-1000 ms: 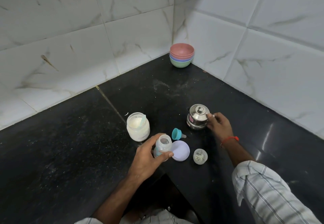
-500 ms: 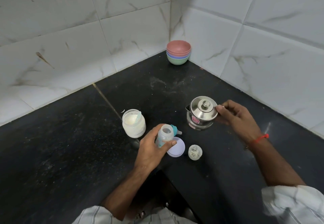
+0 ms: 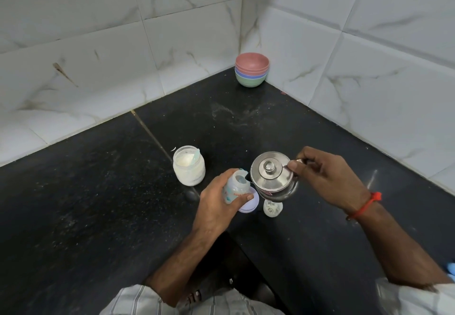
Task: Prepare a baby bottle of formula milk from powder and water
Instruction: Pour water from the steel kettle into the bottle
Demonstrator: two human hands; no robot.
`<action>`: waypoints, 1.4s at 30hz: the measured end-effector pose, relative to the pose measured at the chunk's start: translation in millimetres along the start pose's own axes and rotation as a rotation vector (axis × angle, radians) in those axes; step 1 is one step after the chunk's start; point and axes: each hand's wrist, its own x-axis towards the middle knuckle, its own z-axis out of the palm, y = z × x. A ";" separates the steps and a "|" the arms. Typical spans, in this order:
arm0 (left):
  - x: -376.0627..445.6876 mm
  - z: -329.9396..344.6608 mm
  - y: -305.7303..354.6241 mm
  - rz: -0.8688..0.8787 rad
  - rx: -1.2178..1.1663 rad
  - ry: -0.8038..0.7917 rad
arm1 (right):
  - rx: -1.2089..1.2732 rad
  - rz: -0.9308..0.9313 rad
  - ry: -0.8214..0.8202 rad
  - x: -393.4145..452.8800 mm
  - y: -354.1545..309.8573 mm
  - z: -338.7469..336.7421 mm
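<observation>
Beside the powder jar (image 3: 189, 166), on the counter (image 3: 98, 203): baby bottle (image 3: 235, 189) gripped in curled left hand (image 3: 218, 205); steel pot (image 3: 272, 176), tilted over bottle mouth, pinched by handle in right hand (image 3: 327, 176).

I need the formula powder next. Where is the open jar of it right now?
The powder jar stands on the black counter, left of the baby bottle gripped by the left hand.

No readable text, faint grey print on powder jar (image 3: 189, 165), red sticker on steel pot (image 3: 272, 179), both illegible
</observation>
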 end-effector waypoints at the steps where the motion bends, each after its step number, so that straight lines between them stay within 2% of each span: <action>1: -0.7 -0.1 0.0 0.003 0.004 -0.002 | -0.014 -0.019 -0.002 0.2 -1.1 -0.3; 8: -5.3 -1.0 -1.7 -0.018 0.023 -0.030 | -0.193 -0.127 -0.024 3.5 -12.2 2.4; 25: -8.6 0.4 -4.2 -0.054 0.055 -0.062 | -0.354 -0.075 -0.084 6.1 -29.3 1.8; 42: -15.3 -4.5 1.5 -0.086 0.062 -0.068 | -0.409 -0.088 -0.061 2.9 -37.5 -0.2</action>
